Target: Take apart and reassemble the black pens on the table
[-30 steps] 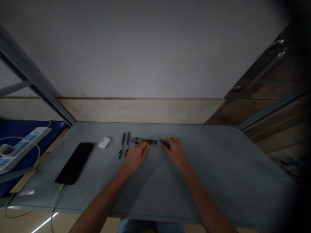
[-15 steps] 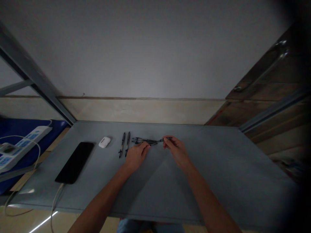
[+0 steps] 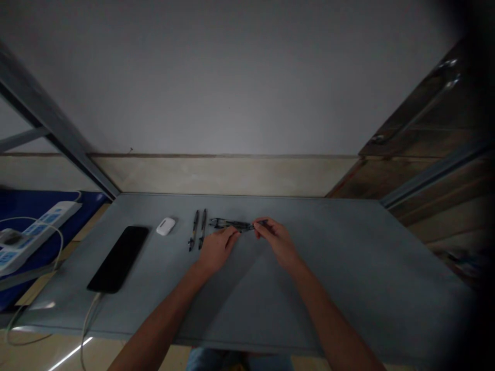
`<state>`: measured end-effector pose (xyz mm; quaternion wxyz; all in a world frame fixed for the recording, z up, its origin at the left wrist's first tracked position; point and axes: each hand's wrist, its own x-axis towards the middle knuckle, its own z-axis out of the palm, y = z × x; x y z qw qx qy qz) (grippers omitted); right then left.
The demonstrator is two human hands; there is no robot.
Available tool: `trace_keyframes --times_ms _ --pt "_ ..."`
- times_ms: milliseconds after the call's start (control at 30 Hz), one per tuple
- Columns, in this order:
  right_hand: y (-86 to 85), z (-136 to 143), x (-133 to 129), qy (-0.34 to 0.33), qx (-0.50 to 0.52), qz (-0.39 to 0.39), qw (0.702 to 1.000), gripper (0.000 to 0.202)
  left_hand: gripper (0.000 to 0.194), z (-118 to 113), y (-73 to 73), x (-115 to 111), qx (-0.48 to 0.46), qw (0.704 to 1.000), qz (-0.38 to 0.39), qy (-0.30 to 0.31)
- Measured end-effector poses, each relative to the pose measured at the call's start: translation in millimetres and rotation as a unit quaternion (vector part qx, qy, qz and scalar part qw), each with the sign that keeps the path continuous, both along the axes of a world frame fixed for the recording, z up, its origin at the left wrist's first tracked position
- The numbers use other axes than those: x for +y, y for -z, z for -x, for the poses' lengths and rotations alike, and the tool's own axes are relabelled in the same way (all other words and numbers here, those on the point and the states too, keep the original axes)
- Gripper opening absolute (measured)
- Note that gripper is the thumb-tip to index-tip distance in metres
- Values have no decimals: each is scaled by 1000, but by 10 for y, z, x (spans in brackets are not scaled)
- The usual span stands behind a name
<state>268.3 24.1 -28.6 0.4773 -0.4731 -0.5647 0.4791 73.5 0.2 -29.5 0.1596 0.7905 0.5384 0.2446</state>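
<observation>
My left hand is closed in a pinch at the near end of a dark, slim pen. The upper part of that pen is between the fingertips of my right hand, also closed. Just behind my left fingers lies a small group of dark pens, side by side and roughly crosswise; their right ends are partly hidden. To the left, a dark pen and a second dark pen lie parallel, pointing away from me. Whether the held pen is in one piece I cannot tell.
On the grey table a black phone lies at the left with a white cable attached. A white earbud case is beyond it. A power strip rests further left. A wall and metal posts border the table.
My right hand has moved slightly left, closer to my left hand, along the held pen. My left hand and the lying pens stay nearly in place.
</observation>
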Motion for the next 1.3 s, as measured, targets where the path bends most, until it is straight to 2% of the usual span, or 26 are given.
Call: trace_keyframes --times_ms 200,433,567,700,833,967,1100,1300 --pt "17 53 -20 -61 -2 26 998 26 30 -13 -14 -22 6 1000 1 19" --pt "123 109 -45 -127 13 43 991 25 27 -17 -7 -46 19 999 5 36" --pt "136 114 -51 -122 -20 42 991 24 29 -30 27 -51 35 999 1 39" --pt "105 109 -63 -97 -104 13 990 30 35 -45 38 -64 44 999 1 29" --pt "50 103 -84 -90 -175 -9 980 39 31 -35 8 -66 34 997 -5 63" --pt "21 93 -93 -118 -159 -32 980 29 33 -21 -11 -53 19 998 -7 59" --pt "27 83 -87 -111 -144 -48 982 23 31 -22 -1 -50 19 999 -4 44" --pt "26 81 -86 -119 -187 -35 975 38 32 -36 -3 -76 33 998 6 52"
